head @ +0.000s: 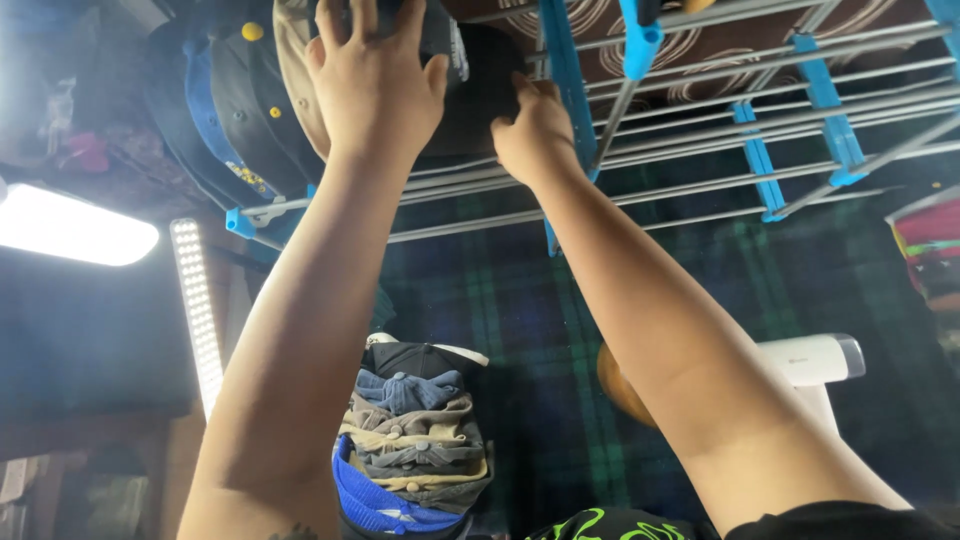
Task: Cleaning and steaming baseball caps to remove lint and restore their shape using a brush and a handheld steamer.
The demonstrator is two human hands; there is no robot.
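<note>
Fingers of the left hand were spread wide and laid flat on a black cap. They pressed on it rather than gripping it, and their tips ran out of view. The right hand had its fingers curled tight on the cap's edge; the thumb was hidden.

Nearest the camera, well below the rack, sat a stack of caps in blue, tan and grey. A white device lay to the right of the stack, also well short of the rack. A tartan cloth lay behind both and ran on under the rack's rails.

Both hands met at the rack's left end, and the black cap they held lay against the grey rails there. Just left of it on the same end hung a tan cap, and next to that a dark cap with a yellow button.

By the look of it, the step in hand was seating the black cap on the rack beside the others. A next move would call for the flat left hand to steady the crown while the right hand eased its hold on the edge, so that the neighbouring caps stayed put.
</note>
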